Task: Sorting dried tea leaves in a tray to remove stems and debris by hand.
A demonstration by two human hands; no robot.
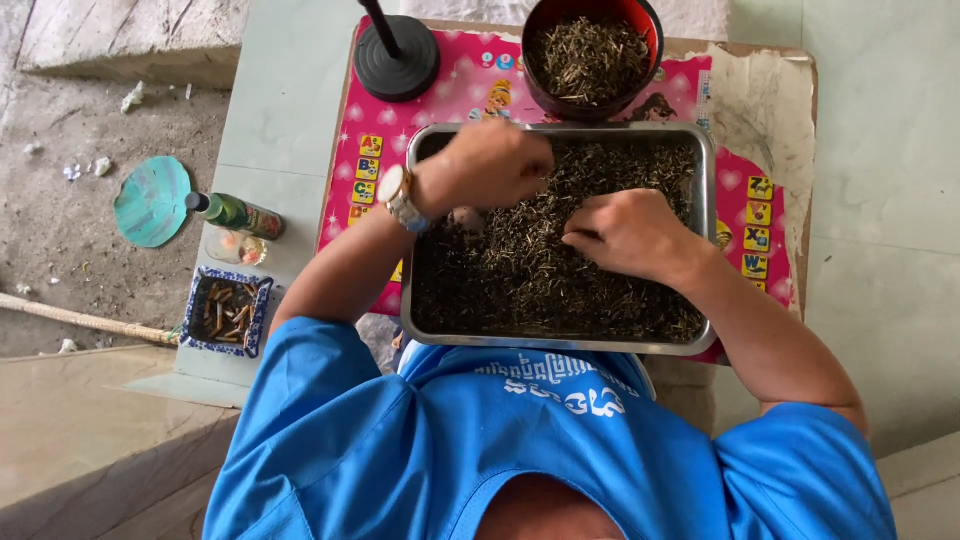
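Far left, on the ground: a teal paper fan (151,201), a green bottle (236,214) lying on its side, and a blue patterned dish (227,313) full of butts.

Left hand (492,165), with a wristwatch (399,198), sits over the upper left part of the metal tray (709,180). Its fingers are curled together and tipped down into the dried herb (540,280); whether they pinch any strands cannot be told, since the knuckles hide the tips.

Right hand (625,232) rests mid-tray, fingers bunched and pressed onto the dried herb, seemingly gathering a small clump.

The tray lies on a pink picture mat (480,85), filled nearly edge to edge. Above it a red bowl (592,55) already holds a good heap of paler, stalk-like pieces. Judgement: sorting is partly done, with the bowl well filled, yet most of the tray's contents remain to go through. A black round stand (397,55) sits at the top left of the mat.
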